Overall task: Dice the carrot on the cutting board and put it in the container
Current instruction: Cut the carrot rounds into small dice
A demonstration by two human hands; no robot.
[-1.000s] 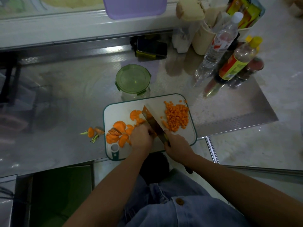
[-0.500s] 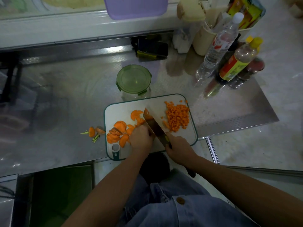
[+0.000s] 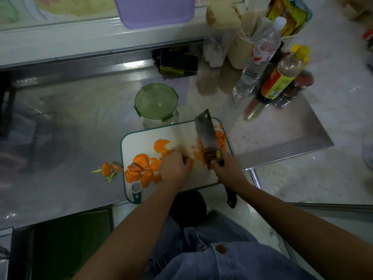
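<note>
Cleaver [image 3: 205, 136] clamped by its handle in right hand [image 3: 228, 170], blade tilted beside diced carrot [image 3: 221, 138] at far right of cutting board [image 3: 141, 142]; left hand [image 3: 175, 168], apart, curled over carrot slices [image 3: 141, 168] mid-board. Perhaps half diced: more slices heaped left. Container [image 3: 159, 120] just beyond board, lid [image 3: 156, 101] on, seemingly nothing transferred.

Head camera looks steeply down (wide-angle, close) over the cutting board [image 3: 145, 142].

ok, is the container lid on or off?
On. The green lid sits flat over the top of the clear container, which stands just behind the cutting board.
</note>
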